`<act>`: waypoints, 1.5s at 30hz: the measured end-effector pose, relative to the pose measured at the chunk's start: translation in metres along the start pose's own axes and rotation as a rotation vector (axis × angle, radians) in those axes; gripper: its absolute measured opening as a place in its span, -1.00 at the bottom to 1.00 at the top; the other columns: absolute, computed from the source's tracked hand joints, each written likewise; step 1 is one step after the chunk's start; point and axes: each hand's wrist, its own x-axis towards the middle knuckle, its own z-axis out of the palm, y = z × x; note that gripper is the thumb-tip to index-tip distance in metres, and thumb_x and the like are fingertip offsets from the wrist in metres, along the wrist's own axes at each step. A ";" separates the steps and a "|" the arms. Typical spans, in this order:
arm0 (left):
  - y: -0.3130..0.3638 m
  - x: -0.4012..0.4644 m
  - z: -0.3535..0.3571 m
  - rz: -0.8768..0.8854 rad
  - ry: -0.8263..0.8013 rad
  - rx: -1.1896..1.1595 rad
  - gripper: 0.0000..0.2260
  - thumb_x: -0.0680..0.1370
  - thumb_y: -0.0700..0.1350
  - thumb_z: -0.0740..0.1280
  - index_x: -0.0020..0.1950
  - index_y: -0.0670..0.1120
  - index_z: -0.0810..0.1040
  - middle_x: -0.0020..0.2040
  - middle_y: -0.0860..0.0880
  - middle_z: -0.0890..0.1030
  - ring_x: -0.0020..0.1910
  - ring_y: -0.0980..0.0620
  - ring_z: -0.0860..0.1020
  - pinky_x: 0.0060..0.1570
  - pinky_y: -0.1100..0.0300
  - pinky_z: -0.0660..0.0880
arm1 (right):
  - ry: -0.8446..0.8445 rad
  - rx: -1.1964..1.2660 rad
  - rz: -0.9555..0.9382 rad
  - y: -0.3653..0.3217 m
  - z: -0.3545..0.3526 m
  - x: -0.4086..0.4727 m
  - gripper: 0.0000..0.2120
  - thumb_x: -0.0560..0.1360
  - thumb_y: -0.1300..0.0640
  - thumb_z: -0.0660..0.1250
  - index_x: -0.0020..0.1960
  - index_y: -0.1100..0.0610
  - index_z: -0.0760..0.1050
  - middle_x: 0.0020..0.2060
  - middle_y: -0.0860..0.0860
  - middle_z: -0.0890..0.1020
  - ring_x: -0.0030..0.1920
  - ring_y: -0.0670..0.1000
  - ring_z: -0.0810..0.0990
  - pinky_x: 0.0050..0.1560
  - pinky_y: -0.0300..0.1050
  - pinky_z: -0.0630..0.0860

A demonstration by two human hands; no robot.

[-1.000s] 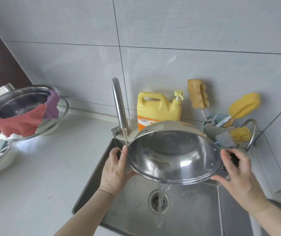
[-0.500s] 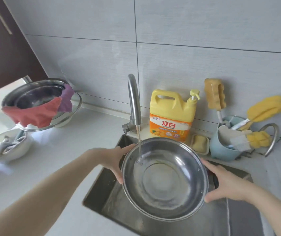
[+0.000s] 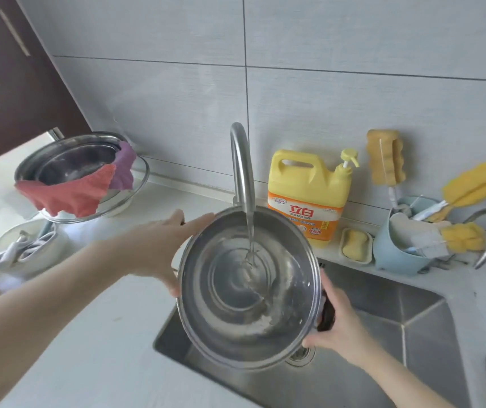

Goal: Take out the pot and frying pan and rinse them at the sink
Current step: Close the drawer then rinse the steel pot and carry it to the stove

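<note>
Round steel pot between both hands' fingers: left hand on rim, right hand gripping black handle; tap water hits its shiny base.

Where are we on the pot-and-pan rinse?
Done: the pot is out and held over the sink. In hand: left hand and right hand hold its sides while water from the faucet runs into it. Left: finishing this rinse; no frying pan is clearly visible, so it looks untouched.
</note>
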 end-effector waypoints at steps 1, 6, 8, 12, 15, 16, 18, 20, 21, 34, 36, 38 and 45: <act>-0.003 -0.001 0.014 -0.014 0.088 -0.004 0.27 0.15 0.26 0.60 0.45 0.38 -0.38 0.03 0.08 0.25 -0.24 0.17 0.43 -0.26 0.21 0.40 | 0.055 -0.045 -0.048 -0.002 -0.006 0.003 0.34 0.06 0.09 0.70 0.54 -0.34 -0.10 0.24 -0.10 0.36 0.25 -0.27 0.32 0.30 -0.30 0.34; -0.010 0.007 0.082 -0.100 0.224 -0.362 0.31 0.10 0.29 0.61 0.46 0.41 -0.38 0.08 0.06 0.27 -0.19 0.06 0.56 -0.07 0.04 0.53 | 0.031 -0.391 -0.152 -0.052 -0.070 0.016 0.32 0.13 0.07 0.70 0.45 -0.45 -0.22 0.17 -0.19 0.20 0.06 -0.22 0.47 0.04 -0.45 0.42; -0.004 0.016 0.099 -0.079 0.167 -0.538 0.31 0.08 0.26 0.63 0.44 0.45 -0.35 0.12 0.07 0.30 -0.08 0.06 0.54 0.05 0.03 0.52 | -0.043 -0.570 -0.133 -0.080 -0.095 0.020 0.32 0.11 -0.02 0.69 0.45 -0.47 -0.23 0.17 -0.14 0.20 -0.03 -0.06 0.52 0.08 -0.25 0.49; 0.007 0.035 0.110 0.074 -0.104 -0.749 0.28 0.11 0.19 0.65 0.48 0.44 -0.27 0.40 0.16 0.31 0.36 0.07 0.38 0.40 0.06 0.31 | -0.223 -0.803 0.035 -0.121 -0.135 0.026 0.35 -0.02 -0.28 0.63 0.52 -0.35 -0.17 0.20 -0.11 0.27 0.01 -0.14 0.47 0.18 -0.14 0.47; 0.003 0.040 0.096 0.133 -0.317 -0.704 0.22 0.15 0.22 0.64 0.51 0.39 -0.18 0.44 0.30 0.30 0.45 0.18 0.28 0.46 0.15 0.19 | -0.368 -0.789 0.115 -0.113 -0.147 0.027 0.38 -0.15 -0.50 0.53 0.55 -0.31 -0.02 0.39 -0.18 0.38 0.30 -0.16 0.42 0.32 -0.13 0.44; 0.000 0.041 0.088 0.149 -0.361 -0.684 0.15 0.17 0.20 0.65 0.48 0.44 -0.11 0.39 0.30 0.38 0.40 0.19 0.35 0.43 0.16 0.25 | -0.406 -0.709 0.134 -0.105 -0.147 0.025 0.28 -0.10 -0.46 0.56 0.52 -0.33 0.06 0.41 -0.25 0.37 0.33 -0.20 0.40 0.32 -0.12 0.45; -0.007 0.042 0.070 0.154 -0.437 -0.621 0.03 0.25 0.08 0.64 0.45 0.47 0.00 0.12 0.23 0.58 0.10 0.19 0.54 0.23 0.17 0.46 | -0.460 -0.509 0.142 -0.085 -0.135 0.017 0.03 0.08 -0.25 0.65 0.40 -0.43 0.15 0.36 -0.38 0.37 0.32 -0.28 0.39 0.36 -0.13 0.42; -0.012 0.040 0.057 0.105 -0.441 -0.486 0.09 0.21 0.15 0.62 0.52 0.39 -0.05 -0.14 0.16 0.58 -0.17 0.16 0.54 -0.02 0.18 0.51 | -0.428 -0.365 0.123 -0.055 -0.113 0.010 0.06 0.11 -0.13 0.66 0.43 -0.41 0.11 0.36 -0.38 0.38 0.36 -0.27 0.38 0.41 -0.19 0.34; -0.015 0.038 0.053 0.069 -0.416 -0.419 0.15 0.17 0.21 0.61 0.53 0.38 -0.10 -0.15 0.14 0.55 -0.19 0.16 0.51 -0.07 0.22 0.47 | -0.387 -0.323 0.119 -0.040 -0.099 0.008 0.12 0.09 -0.11 0.66 0.48 -0.37 0.08 0.37 -0.35 0.39 0.37 -0.26 0.37 0.41 -0.24 0.32; 0.028 0.034 0.127 -0.085 0.304 -0.222 0.32 0.07 0.41 0.50 0.44 0.33 -0.49 0.01 0.02 0.30 -0.18 -0.11 0.58 -0.23 0.08 0.49 | 0.148 -0.391 -0.193 0.023 -0.056 -0.001 0.24 0.21 -0.03 0.64 0.39 -0.57 -0.27 0.21 -0.23 0.17 -0.14 -0.10 0.49 0.01 -0.32 0.49; 0.042 0.041 0.140 -0.076 0.462 -0.201 0.42 -0.01 0.31 0.61 0.55 0.22 -0.32 -0.04 -0.03 0.39 -0.31 -0.15 0.59 -0.37 0.06 0.50 | 0.194 -0.505 -0.216 0.023 -0.070 -0.011 0.24 0.26 -0.01 0.63 0.36 -0.57 -0.34 0.21 -0.28 0.11 -0.14 -0.13 0.49 -0.07 -0.35 0.45; 0.054 0.046 0.144 -0.082 0.552 -0.221 0.38 -0.07 0.31 0.63 0.60 0.01 0.01 -0.10 -0.11 0.47 -0.46 -0.15 0.56 -0.55 0.09 0.46 | 0.267 -0.611 -0.236 0.023 -0.081 -0.022 0.28 0.27 0.00 0.63 0.37 -0.54 -0.38 0.20 -0.25 0.11 -0.11 -0.12 0.51 -0.07 -0.32 0.46; 0.083 0.056 0.136 0.045 0.957 -0.214 -0.21 0.38 0.27 0.32 0.44 -0.16 0.17 0.01 -0.25 0.43 -0.29 -0.24 0.54 -0.41 -0.02 0.53 | 0.647 -0.827 -0.537 0.002 -0.113 -0.058 0.45 -0.02 0.17 0.74 0.59 -0.14 -0.13 0.16 0.20 0.34 -0.19 0.14 0.58 -0.30 0.08 0.64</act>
